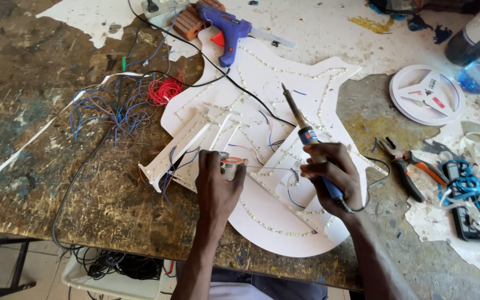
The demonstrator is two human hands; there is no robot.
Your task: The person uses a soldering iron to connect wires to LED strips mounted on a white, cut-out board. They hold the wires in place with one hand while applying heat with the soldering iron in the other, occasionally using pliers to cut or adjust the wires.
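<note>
A worn workbench [40, 72] — brown top, white coating peeling in patches — stands in bright daylight; pale floor tiles [40, 261] show below its edge.

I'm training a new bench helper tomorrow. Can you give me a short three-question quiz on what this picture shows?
1. True or false: the right hand holds a soldering iron with its tip pointing away from the person.
2. What does the left hand hold? A) a small solder spool B) pliers C) a glue gun
3. Fill in: the blue glue gun lies at the ___ edge of the white board.

Key: 1 true; 2 A; 3 far
</note>
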